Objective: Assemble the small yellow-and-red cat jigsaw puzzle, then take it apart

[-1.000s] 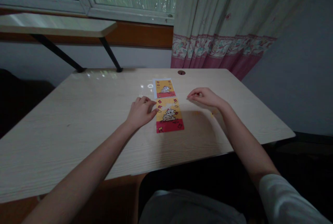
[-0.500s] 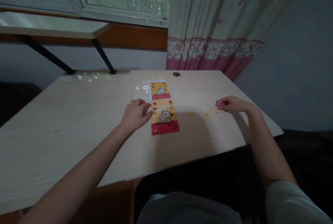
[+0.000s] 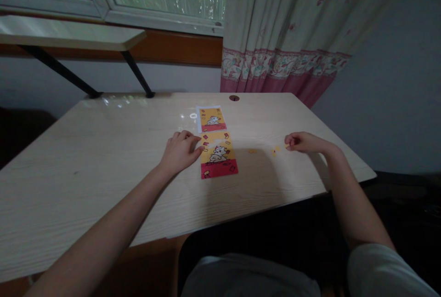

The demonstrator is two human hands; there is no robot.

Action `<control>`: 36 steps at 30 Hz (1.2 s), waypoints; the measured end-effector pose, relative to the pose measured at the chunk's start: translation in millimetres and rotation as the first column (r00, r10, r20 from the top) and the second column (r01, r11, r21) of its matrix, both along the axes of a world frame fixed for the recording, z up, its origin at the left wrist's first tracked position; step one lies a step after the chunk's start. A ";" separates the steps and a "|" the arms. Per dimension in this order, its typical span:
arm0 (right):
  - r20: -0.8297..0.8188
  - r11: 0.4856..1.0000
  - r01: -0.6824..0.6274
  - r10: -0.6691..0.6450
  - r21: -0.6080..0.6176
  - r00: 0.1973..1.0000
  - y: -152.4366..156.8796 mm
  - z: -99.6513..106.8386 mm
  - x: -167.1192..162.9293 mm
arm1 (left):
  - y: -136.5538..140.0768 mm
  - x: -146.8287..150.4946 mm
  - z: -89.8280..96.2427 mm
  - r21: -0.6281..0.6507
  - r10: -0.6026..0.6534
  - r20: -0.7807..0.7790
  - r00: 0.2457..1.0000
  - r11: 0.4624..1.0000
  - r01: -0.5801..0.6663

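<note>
Jigsaw (image 3: 219,161) lies flat on desk (image 3: 117,154), pale patch near top, likely a gap. Left hand (image 3: 179,151): thumb and index spread at its left edge; brace lightly. Right hand (image 3: 298,142): fingertips bunched by yellow pieces (image 3: 274,152), can't tell if pinching. Best lift 1 by its rim.

Both arms were extended forward, the hands set well apart. The left forearm (image 3: 103,225) was angled in from the lower left, and the left hand (image 3: 181,152) was lowered palm down, its thumb and index finger parted. The right forearm (image 3: 351,193) was slanted upward, its wrist bent inward. The right hand (image 3: 301,142) was turned leftward with its fingers curled; whether the fingertips were pressed together could not be discerned.
</note>
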State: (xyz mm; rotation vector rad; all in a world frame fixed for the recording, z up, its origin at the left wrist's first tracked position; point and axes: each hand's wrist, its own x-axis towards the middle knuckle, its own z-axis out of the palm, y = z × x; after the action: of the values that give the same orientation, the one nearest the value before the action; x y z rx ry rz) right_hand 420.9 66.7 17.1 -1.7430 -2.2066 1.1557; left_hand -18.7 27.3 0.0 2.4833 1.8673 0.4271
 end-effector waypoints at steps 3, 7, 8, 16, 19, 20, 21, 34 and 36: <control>0.020 1.000 -0.012 0.011 0.019 1.000 -3.3 5.2 -7.0 | 0.6 -0.1 -0.5 -0.006 -0.001 0.005 1.000 1.000 0.001; 0.027 0.995 -0.063 0.061 0.083 0.998 -10.9 9.6 -21.3 | 1.2 -0.7 -1.2 -0.008 -0.007 -0.002 1.000 1.000 0.007; 0.029 0.993 -0.071 0.069 0.090 0.997 -12.9 9.7 -25.2 | 1.1 -0.6 -1.1 -0.009 -0.007 -0.003 1.000 1.000 0.007; 0.083 0.967 -0.103 0.085 0.234 0.993 -18.3 4.6 -44.2 | -0.4 0.7 0.1 -0.009 0.001 0.001 1.000 1.000 -0.001; 0.088 0.955 -0.117 0.096 0.272 0.991 -15.3 0.6 -46.3 | 0.1 0.1 -0.8 -0.009 -0.002 -0.003 1.000 1.000 0.002; 0.085 0.952 -0.118 0.098 0.283 0.992 -14.2 -1.0 -47.1 | 0.2 -0.2 -1.1 -0.007 -0.003 -0.003 1.000 1.000 0.003; 0.083 0.948 -0.119 0.098 0.295 0.992 -13.1 -2.7 -48.0 | 0.4 -0.4 -1.5 -0.005 -0.003 -0.003 1.000 1.000 0.003; 0.100 0.925 -0.190 0.166 0.328 0.981 10.8 -5.9 -69.9 | 0.5 0.0 -1.0 -0.007 0.002 -0.002 1.000 1.000 -0.002; 0.113 0.921 -0.214 0.187 0.326 0.976 16.0 -4.2 -72.7 | 0.4 -0.1 -1.0 -0.006 -0.002 -0.005 1.000 1.000 0.002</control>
State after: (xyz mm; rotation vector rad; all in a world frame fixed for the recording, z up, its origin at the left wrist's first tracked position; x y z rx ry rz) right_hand 348.2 82.7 12.9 -1.4746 -2.4988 0.6903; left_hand -18.8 27.7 -1.1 2.4845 1.8653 0.4142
